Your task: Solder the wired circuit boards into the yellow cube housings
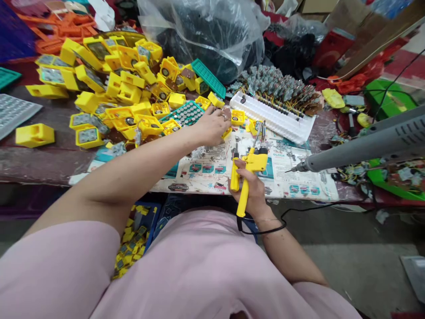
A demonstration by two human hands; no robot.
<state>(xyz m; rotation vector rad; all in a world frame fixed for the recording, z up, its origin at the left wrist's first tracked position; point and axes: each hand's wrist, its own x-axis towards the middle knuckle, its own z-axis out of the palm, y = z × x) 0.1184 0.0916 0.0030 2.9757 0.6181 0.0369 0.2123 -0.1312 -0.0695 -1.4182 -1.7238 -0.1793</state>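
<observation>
My right hand (pixel 254 190) is wrapped round a yellow soldering gun (pixel 245 192) with a black cable trailing from its handle. The gun's metal tip points away from me over the printed paper sheet (pixel 212 170). Reaching forward, my left hand (pixel 214 126) is at the near edge of the heap of yellow housings (pixel 128 93), beside a green tray of round cells (pixel 186 114). Its fingers bend down among small yellow parts, and their tips are hidden, so what they touch is unclear. A yellow housing with a round part (pixel 237 117) lies just right of them.
A white foam rack (pixel 270 116) holds many wired grey parts. From the right, a grey electric screwdriver (pixel 352 148) juts over the paper. Clear plastic bags (pixel 212 35) stand behind. Green bins (pixel 392 99) sit at the right, and a blue bin (pixel 153 221) of yellow parts is below the table.
</observation>
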